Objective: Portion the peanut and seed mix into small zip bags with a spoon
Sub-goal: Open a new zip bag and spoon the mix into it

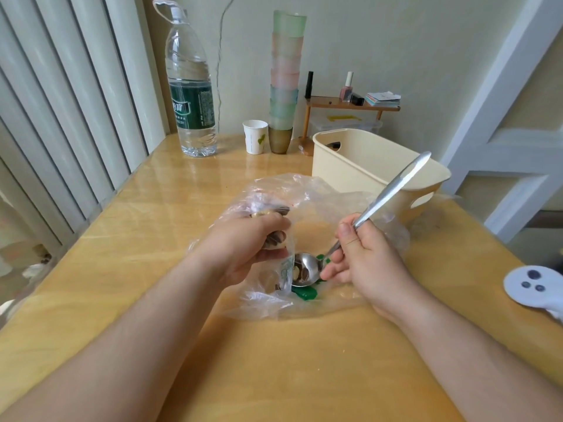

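A large crumpled clear plastic bag [307, 199] lies on the yellow table [274, 360]. My left hand [243, 248] grips a small clear zip bag [278, 278] by its mouth; a few seeds and peanuts show inside it and by my fingers. My right hand [362, 254] holds a metal spoon [380, 202] by its handle. The spoon's bowl [304, 271] carries seeds and a peanut and sits at the small bag's opening. Green print shows on the plastic under the spoon.
A cream plastic bin [365, 166] stands behind the bags at right. At the back are a big water bottle [190, 86], a paper cup [255, 141], a stack of coloured cups [285, 80] and a small wooden shelf [350, 105]. A white controller [536, 287] lies at the right edge.
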`<state>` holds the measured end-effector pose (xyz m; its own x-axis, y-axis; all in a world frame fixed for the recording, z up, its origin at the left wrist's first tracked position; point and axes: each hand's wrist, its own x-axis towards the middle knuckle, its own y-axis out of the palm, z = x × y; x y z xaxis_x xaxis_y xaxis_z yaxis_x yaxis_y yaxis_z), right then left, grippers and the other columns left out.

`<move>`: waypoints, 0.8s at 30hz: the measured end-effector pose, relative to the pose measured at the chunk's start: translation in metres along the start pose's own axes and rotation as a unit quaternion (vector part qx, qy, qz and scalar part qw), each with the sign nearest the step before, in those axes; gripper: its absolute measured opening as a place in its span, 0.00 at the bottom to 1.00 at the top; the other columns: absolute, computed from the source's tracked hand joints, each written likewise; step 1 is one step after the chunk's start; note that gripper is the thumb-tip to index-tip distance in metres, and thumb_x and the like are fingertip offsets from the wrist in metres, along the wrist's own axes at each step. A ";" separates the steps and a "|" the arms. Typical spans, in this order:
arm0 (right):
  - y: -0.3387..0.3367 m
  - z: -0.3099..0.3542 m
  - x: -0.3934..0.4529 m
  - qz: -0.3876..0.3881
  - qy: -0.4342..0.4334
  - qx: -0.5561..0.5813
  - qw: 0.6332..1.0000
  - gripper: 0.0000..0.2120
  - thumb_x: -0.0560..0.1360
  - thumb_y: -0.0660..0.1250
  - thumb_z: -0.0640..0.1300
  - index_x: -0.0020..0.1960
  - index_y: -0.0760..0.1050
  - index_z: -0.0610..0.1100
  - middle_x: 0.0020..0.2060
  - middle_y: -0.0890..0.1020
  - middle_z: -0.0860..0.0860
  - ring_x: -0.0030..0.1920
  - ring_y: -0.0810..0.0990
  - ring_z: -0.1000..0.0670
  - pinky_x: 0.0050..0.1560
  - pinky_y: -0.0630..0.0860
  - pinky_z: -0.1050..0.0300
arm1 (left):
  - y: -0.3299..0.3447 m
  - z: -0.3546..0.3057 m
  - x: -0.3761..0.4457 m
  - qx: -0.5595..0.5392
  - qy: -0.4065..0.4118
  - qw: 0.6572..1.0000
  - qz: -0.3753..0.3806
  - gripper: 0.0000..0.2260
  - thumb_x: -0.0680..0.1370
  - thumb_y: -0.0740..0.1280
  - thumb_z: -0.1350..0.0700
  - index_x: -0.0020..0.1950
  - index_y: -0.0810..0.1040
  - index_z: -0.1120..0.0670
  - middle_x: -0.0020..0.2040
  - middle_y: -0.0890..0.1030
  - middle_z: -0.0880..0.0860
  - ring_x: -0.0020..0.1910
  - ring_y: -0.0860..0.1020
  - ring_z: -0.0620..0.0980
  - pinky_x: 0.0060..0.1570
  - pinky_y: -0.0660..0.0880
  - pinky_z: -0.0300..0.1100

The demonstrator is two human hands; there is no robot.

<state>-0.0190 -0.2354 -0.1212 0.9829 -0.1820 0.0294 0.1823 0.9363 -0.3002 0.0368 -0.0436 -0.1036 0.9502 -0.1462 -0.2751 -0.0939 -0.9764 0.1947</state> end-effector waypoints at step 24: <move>-0.019 0.047 -0.013 0.011 0.058 0.170 0.984 0.11 0.88 0.56 0.47 0.51 0.70 0.41 0.30 0.75 0.46 0.34 0.86 0.39 0.37 0.85 0.45 | -0.026 -0.001 0.001 0.302 0.182 0.936 -0.003 0.11 0.74 0.73 0.61 0.44 0.82 0.43 0.34 0.82 0.46 0.33 0.79 0.46 0.40 0.81 0.48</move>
<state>-0.0337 -0.2366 -0.0715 0.9806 -0.1748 -0.0890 0.1787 0.9832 0.0374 0.0401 -0.0182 -0.1081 0.9791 -0.1845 0.0860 -0.1352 -0.9053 -0.4028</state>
